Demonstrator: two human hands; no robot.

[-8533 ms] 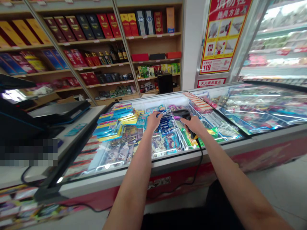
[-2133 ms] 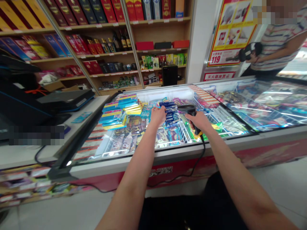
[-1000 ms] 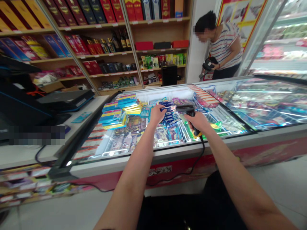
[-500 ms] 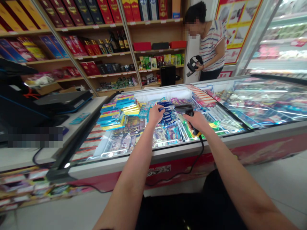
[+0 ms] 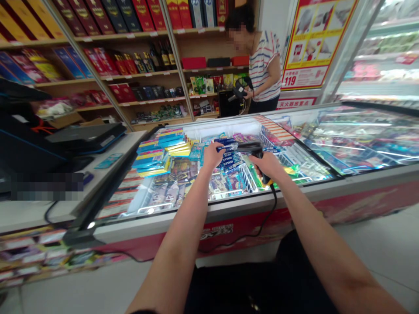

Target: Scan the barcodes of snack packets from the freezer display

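Our L hand (image 5: pixel 213 156) has a blue pack (image 5: pixel 231 147) in a tight pinch, above HALLS packs (image 5: pixel 228 162) on the freezer glass (image 5: pixel 139 196). Our R hand (image 5: pixel 266 165)'s wrapped round the barcode scanner (image 5: pixel 250 148), head nr the blue pack.

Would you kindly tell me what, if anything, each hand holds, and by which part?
The right hand grips the scanner by its handle; the left hand pinches a blue pack by one end.

Bright — glare streaks on freezer glass (image 5: pixel 352 138); soft, stretched edges
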